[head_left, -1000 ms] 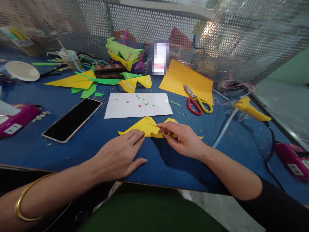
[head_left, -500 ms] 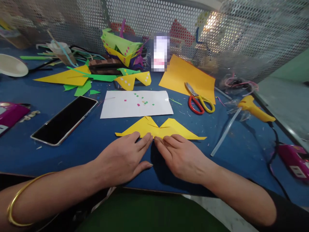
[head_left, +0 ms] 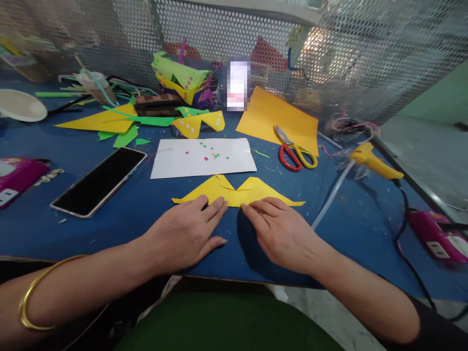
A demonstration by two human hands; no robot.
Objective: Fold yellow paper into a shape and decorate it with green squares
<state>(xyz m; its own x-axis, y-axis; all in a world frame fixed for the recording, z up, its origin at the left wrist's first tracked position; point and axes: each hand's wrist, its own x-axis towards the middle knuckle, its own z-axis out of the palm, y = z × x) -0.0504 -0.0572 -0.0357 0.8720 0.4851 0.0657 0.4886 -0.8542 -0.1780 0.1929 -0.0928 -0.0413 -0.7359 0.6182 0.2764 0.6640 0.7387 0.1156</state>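
A folded piece of yellow paper (head_left: 237, 195) lies on the blue table in front of me, with two raised points and a notch between them along its far edge. My left hand (head_left: 190, 229) presses its outstretched fingers on the left part of the near edge, the thumb held apart over the table. On the right half, my right hand (head_left: 281, 229) rests its fingertips along the same edge, fingers close together and slightly bent. Just beyond the yellow paper is a white sheet (head_left: 171, 158) scattered with small green and pink bits.
Red-and-yellow-handled scissors (head_left: 290, 155) lie partly on an orange sheet (head_left: 266, 114). A yellow glue gun (head_left: 376, 161) is at right. A phone (head_left: 100, 180) lies left, beside a purple device (head_left: 18, 180). Paper masks (head_left: 199, 124) and green scraps (head_left: 126, 136) sit farther back, before a perforated metal screen (head_left: 215, 29).
My right hand has slid slightly right along the near edge, widening the space between my hands. The left hand stays on the paper. The whole view has shifted a little.
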